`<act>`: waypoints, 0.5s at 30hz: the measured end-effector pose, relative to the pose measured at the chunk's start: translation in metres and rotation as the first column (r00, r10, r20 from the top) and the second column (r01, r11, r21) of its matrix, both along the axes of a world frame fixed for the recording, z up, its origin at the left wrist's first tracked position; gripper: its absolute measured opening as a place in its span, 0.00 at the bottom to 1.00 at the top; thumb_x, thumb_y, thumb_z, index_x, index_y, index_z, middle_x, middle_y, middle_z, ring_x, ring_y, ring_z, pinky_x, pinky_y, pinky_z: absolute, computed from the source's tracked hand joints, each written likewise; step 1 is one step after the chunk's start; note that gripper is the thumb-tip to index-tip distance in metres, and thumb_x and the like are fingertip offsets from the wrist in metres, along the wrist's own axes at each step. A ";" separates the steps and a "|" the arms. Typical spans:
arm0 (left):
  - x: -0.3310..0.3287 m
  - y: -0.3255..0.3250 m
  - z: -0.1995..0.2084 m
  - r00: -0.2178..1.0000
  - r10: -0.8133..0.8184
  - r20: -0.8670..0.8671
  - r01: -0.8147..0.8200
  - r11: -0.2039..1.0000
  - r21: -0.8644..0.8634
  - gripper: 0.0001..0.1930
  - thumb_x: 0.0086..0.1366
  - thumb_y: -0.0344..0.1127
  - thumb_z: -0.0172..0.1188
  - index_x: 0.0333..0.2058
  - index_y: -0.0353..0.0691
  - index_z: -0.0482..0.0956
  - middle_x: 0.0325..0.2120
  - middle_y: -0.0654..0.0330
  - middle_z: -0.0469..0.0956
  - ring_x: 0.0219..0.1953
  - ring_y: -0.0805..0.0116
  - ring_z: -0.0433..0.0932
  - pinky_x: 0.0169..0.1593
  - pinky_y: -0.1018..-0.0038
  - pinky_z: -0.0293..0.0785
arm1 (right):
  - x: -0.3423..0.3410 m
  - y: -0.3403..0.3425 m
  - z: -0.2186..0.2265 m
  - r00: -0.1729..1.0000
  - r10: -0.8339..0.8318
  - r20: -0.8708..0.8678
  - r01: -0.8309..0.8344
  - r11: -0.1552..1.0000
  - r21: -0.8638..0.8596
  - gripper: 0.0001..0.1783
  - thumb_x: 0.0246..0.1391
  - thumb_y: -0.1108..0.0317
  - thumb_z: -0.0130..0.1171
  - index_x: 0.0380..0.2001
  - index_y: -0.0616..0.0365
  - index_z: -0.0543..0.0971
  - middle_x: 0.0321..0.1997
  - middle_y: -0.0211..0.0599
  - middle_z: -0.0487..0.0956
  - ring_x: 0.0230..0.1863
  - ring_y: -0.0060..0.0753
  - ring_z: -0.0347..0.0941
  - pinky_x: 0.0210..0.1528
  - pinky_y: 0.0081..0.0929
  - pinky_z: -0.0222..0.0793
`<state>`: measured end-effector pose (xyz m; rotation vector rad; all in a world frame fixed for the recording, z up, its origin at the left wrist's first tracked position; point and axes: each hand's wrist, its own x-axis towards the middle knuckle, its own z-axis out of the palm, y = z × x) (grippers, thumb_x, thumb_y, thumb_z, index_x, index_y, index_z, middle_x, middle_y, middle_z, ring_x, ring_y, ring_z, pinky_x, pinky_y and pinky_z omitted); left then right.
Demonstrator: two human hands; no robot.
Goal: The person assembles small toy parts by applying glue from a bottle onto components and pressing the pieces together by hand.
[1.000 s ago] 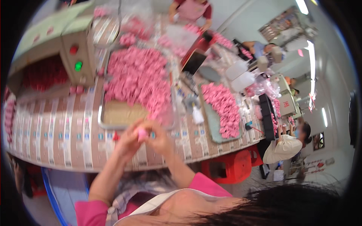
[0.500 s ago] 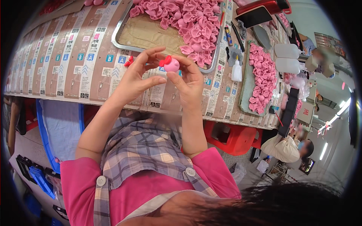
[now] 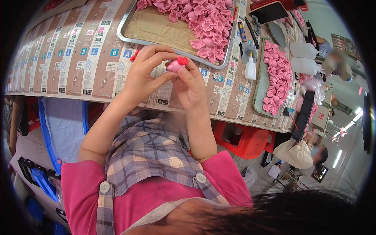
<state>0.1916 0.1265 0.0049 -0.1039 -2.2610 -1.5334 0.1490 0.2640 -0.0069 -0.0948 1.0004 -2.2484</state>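
A small, rounded pink figurine piece with a red bow is between my two hands, above the near edge of the table. My left hand pinches it from the left, fingers curled over the top and thumb below. From the right, my right hand grips it with thumb and forefinger, close to the bow. The fingers cover part of the piece. On the table just beyond my left hand lies another small red piece, shaped like a bow.
A metal tray heaped with pink moulded pieces stands ahead. To its right are a white glue bottle, a marker-like tube and a second tray of pink pieces. A red stool sits under the table edge.
The pink piece has been turned, so the red bow has gone from its left side to its upper right. My left fingers have closed in onto it.
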 end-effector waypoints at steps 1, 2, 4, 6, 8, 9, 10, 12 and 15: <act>-0.001 0.000 0.001 1.000 0.006 -0.018 -0.007 0.999 -0.047 0.18 0.42 0.28 0.63 0.36 0.39 0.74 0.37 0.58 0.70 0.42 0.62 0.68 0.46 0.71 0.63 | -0.001 0.001 0.000 0.999 -0.008 -0.032 0.009 1.000 0.029 0.17 0.47 0.68 0.55 0.40 0.61 0.69 0.38 0.34 0.72 0.41 0.24 0.68 0.46 0.22 0.61; -0.002 -0.002 0.002 0.999 0.024 -0.038 -0.028 0.994 -0.104 0.18 0.41 0.28 0.63 0.36 0.39 0.74 0.37 0.57 0.70 0.41 0.61 0.68 0.46 0.71 0.63 | 0.000 -0.001 -0.002 0.999 0.002 -0.034 -0.001 1.000 0.020 0.17 0.47 0.68 0.55 0.40 0.61 0.69 0.38 0.34 0.72 0.41 0.24 0.68 0.46 0.22 0.61; 0.002 -0.002 0.002 0.999 0.038 -0.034 -0.041 0.995 -0.092 0.19 0.41 0.28 0.63 0.36 0.39 0.74 0.36 0.57 0.70 0.41 0.61 0.68 0.46 0.71 0.63 | 0.002 -0.006 -0.002 1.000 0.010 0.027 -0.008 0.997 -0.075 0.17 0.47 0.68 0.56 0.41 0.61 0.69 0.39 0.33 0.72 0.42 0.24 0.67 0.46 0.22 0.61; 0.003 -0.006 -0.002 0.996 0.072 -0.047 -0.075 0.995 -0.062 0.19 0.41 0.28 0.63 0.36 0.39 0.74 0.36 0.57 0.70 0.42 0.60 0.68 0.46 0.71 0.62 | 0.003 -0.015 -0.005 0.999 0.018 0.045 -0.012 0.991 -0.134 0.17 0.47 0.69 0.55 0.42 0.61 0.69 0.39 0.32 0.72 0.42 0.24 0.67 0.46 0.22 0.61; 0.005 -0.010 -0.005 0.992 0.103 -0.067 -0.107 0.992 -0.069 0.19 0.42 0.28 0.62 0.37 0.39 0.74 0.36 0.58 0.71 0.42 0.61 0.68 0.46 0.71 0.62 | 0.008 -0.019 -0.009 0.994 0.025 0.103 -0.005 0.983 -0.184 0.19 0.49 0.68 0.54 0.45 0.60 0.68 0.42 0.34 0.71 0.44 0.25 0.66 0.48 0.23 0.60; 0.006 -0.015 -0.005 0.993 0.104 -0.062 -0.108 0.993 -0.050 0.19 0.43 0.28 0.62 0.37 0.39 0.74 0.36 0.58 0.71 0.42 0.61 0.68 0.46 0.71 0.62 | 0.010 -0.024 -0.002 0.995 0.058 0.085 -0.039 0.977 -0.208 0.19 0.49 0.68 0.54 0.45 0.60 0.68 0.42 0.34 0.71 0.44 0.25 0.66 0.48 0.23 0.60; 0.008 -0.022 -0.001 0.987 0.135 -0.083 -0.141 0.987 -0.073 0.19 0.43 0.28 0.62 0.37 0.39 0.74 0.36 0.58 0.71 0.42 0.61 0.68 0.46 0.71 0.62 | 0.011 -0.028 0.006 0.995 0.044 0.087 -0.033 0.991 -0.127 0.19 0.49 0.67 0.53 0.45 0.60 0.67 0.42 0.35 0.71 0.43 0.25 0.67 0.47 0.23 0.60; 0.007 -0.037 0.003 0.996 0.082 -0.022 -0.080 0.993 0.087 0.17 0.47 0.27 0.60 0.39 0.37 0.73 0.36 0.58 0.72 0.41 0.64 0.69 0.46 0.73 0.63 | 0.007 -0.032 0.012 0.996 0.064 0.068 -0.060 0.997 -0.056 0.20 0.50 0.67 0.53 0.46 0.60 0.66 0.43 0.35 0.71 0.43 0.25 0.67 0.47 0.22 0.60; -0.005 -0.082 0.008 0.980 0.175 0.091 -0.193 0.950 0.246 0.15 0.49 0.31 0.59 0.38 0.37 0.73 0.35 0.58 0.73 0.38 0.63 0.72 0.43 0.72 0.66 | -0.004 -0.013 0.007 0.996 0.033 -0.085 -0.026 0.997 0.078 0.20 0.50 0.66 0.52 0.46 0.60 0.66 0.42 0.36 0.72 0.40 0.24 0.67 0.44 0.22 0.61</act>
